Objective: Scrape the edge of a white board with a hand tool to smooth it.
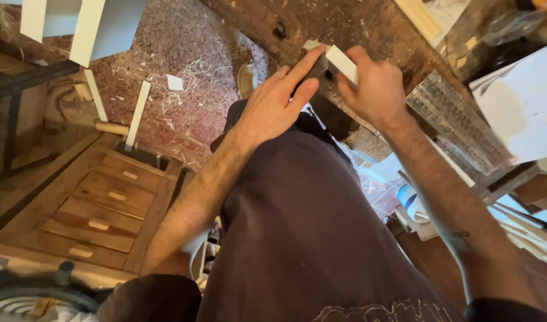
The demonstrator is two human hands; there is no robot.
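A small white block [340,62] sits at the near edge of the dark wooden counter [357,27], pinched in the grip of the right hand [372,89]. Just to its left, the left hand [273,104] presses its fingers together on a dark block [317,68] touching the white one.

A dark, worn wooden surface [357,27] carries a small pale block [342,62]; the floor [190,65] holds scattered wood shavings [184,98].

speckled reddish floor [184,53] strewn with wood shavings [184,98]; a small wooden drawer chest [103,209] stands at left, white boards [82,24] lean above it, and a worn dark workbench [351,24] crosses the top.
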